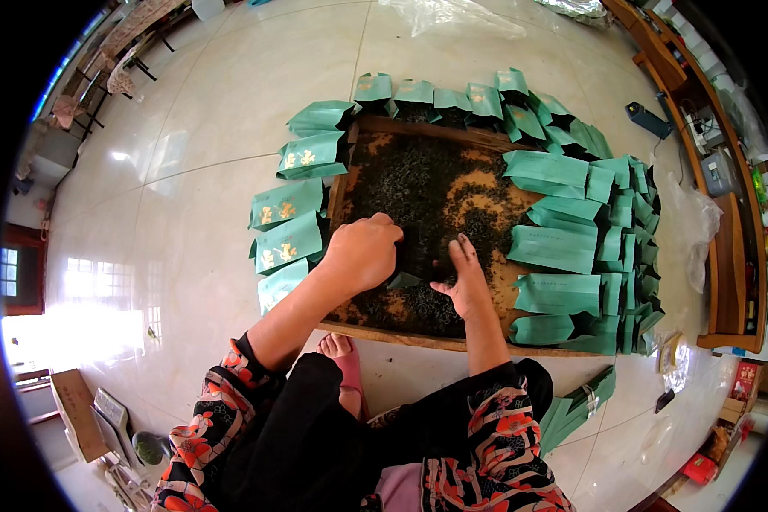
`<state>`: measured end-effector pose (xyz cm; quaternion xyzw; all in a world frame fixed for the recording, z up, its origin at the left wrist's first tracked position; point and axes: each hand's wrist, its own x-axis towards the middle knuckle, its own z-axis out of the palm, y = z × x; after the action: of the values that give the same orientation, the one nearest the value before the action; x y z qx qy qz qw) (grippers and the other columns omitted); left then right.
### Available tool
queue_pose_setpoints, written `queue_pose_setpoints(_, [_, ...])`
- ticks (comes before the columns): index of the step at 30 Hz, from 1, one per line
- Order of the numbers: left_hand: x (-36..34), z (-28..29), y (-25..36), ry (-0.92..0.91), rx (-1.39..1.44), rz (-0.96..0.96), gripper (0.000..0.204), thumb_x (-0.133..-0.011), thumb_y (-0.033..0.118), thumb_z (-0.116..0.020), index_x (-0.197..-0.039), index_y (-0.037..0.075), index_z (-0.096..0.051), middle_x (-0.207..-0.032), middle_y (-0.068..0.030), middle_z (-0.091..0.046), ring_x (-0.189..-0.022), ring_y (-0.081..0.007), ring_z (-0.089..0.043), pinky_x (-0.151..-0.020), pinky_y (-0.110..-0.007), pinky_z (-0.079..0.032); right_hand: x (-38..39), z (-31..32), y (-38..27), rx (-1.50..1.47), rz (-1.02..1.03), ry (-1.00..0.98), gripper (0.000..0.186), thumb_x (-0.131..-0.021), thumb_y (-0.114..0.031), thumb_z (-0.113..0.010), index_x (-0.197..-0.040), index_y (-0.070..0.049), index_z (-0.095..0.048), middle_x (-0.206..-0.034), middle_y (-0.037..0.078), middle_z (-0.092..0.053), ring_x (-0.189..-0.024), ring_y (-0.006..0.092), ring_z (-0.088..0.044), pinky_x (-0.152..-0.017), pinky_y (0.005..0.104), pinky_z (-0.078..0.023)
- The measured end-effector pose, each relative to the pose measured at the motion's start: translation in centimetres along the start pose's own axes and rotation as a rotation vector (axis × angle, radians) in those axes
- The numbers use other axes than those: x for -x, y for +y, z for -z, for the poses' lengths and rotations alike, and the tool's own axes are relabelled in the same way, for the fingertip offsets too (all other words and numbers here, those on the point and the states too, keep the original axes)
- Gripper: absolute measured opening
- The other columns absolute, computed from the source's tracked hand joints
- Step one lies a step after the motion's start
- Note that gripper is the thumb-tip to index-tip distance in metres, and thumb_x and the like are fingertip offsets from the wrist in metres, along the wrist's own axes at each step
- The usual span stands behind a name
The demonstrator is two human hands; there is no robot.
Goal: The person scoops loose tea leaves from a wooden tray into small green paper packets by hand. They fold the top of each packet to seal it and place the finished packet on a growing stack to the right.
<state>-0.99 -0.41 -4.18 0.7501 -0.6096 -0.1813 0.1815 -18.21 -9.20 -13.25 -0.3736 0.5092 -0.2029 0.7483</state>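
My left hand (363, 252) is closed, its fingers curled at the dark mouth of a green paper bag (404, 280). Only a small green corner of that bag shows; its dark side blends into the leaves. My right hand (466, 277) faces it with thumb and fingers apart, low over the loose dark dried leaves (410, 183), which look like tea. Dark crumbs cling to its fingertips. The leaves lie in a shallow wooden tray (384, 335), thick in the middle and thin at the right, where the brown bottom shows.
Filled green bags (553, 247) crowd the tray's right side, several rows deep. More green bags (288, 243) line its left side and far edge. Flat green bags (578, 405) lie near my right knee. A wooden cabinet (730, 264) and clear plastic (695, 226) are at the right.
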Motion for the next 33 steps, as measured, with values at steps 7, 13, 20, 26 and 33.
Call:
queue_pose_setpoints(7, [0.0,-0.3,0.6,0.043,0.091,0.006,0.026,-0.078,0.010,-0.047,-0.096,0.006,-0.064,-0.093,-0.0136,-0.061,-0.086,-0.0336,-0.059,-0.075,-0.042,-0.047,0.7,-1.4,1.6,0.450,0.363,-0.020,0.049,-0.087,-0.033,-0.058,-0.126,-0.007,-0.046,-0.124,0.013,-0.046,-0.106,0.0224,-0.050,-0.085,0.0307,-0.043])
queue_pose_setpoints(13, [0.2,-0.2,0.0,0.077,0.143,0.019,0.026,-0.077,0.007,-0.047,-0.098,0.006,-0.064,-0.095,-0.0148,-0.062,-0.086,-0.0344,-0.059,-0.076,-0.042,-0.047,4.4,-4.4,-2.2,0.387,0.666,-0.054,0.045,-0.086,-0.023,-0.059,-0.126,-0.006,-0.046,-0.126,0.011,-0.044,-0.114,0.0215,-0.046,-0.090,0.0309,-0.041])
queue_pose_setpoints(20, [0.8,4.4,2.6,0.126,0.208,-0.007,0.028,-0.077,0.003,-0.047,-0.100,0.005,-0.063,-0.098,-0.0157,-0.062,-0.089,-0.0348,-0.059,-0.077,-0.040,-0.047,2.2,-0.4,1.2,0.019,0.162,0.004,0.053,-0.089,-0.043,-0.052,-0.127,-0.006,-0.045,-0.123,0.009,-0.050,-0.116,0.0226,-0.046,-0.097,0.0451,-0.034])
queue_pose_setpoints(26, [0.7,5.5,3.0,0.046,0.570,0.041,0.028,-0.085,0.014,-0.054,-0.110,0.004,-0.058,-0.102,-0.0140,-0.062,-0.097,-0.0242,-0.059,-0.084,-0.031,-0.045,1.8,-1.1,4.5,-0.707,-0.234,-0.544,0.048,-0.090,-0.050,-0.043,-0.117,-0.010,-0.052,-0.116,0.015,-0.056,-0.104,0.0311,-0.054,-0.077,0.0442,-0.047])
queue_pose_setpoints(33, [1.7,5.0,2.1,-0.077,0.427,-0.260,0.051,-0.072,0.037,-0.073,-0.111,0.008,-0.058,-0.125,-0.0146,-0.046,-0.113,-0.0254,-0.049,-0.093,-0.034,-0.039,1.0,0.2,7.5,-0.736,-0.284,-0.504,0.040,-0.091,-0.039,-0.043,-0.116,-0.010,-0.052,-0.104,0.010,-0.061,-0.085,0.0222,-0.060,-0.056,0.0320,-0.048])
